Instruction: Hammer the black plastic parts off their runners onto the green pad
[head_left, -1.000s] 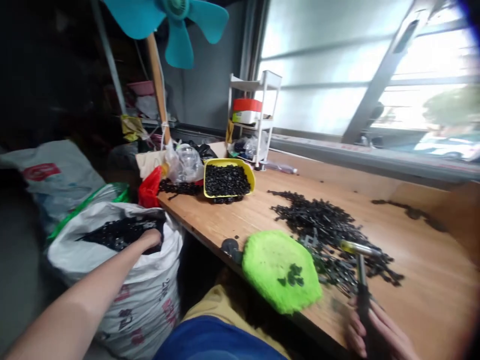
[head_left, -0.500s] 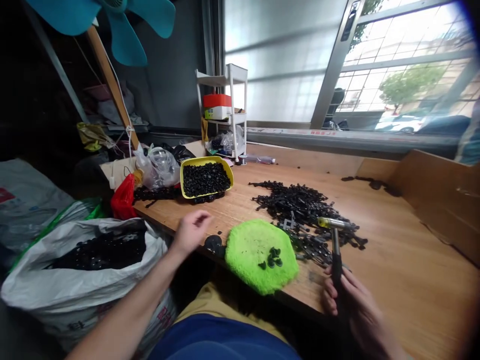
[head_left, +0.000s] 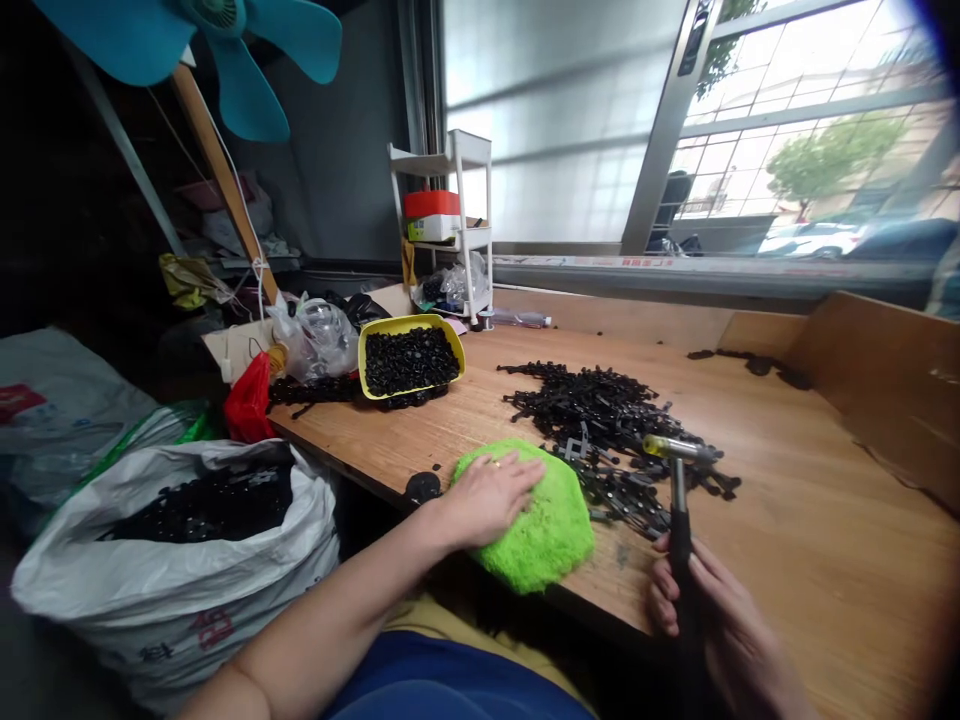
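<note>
Fuzzy lime-green pad [head_left: 544, 535] at table edge — hammer [head_left: 679, 500] upright, yellow-tipped head.

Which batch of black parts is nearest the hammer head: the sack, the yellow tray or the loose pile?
The loose pile on the table: the hammer head hangs right over its near edge. The yellow tray and the sack lie far left.

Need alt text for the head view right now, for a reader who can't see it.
The left hand rests flat on a green fuzzy pad at the wooden table's near edge, while the right hand grips a hammer upright. Loose black plastic parts lie piled behind the pad.
</note>
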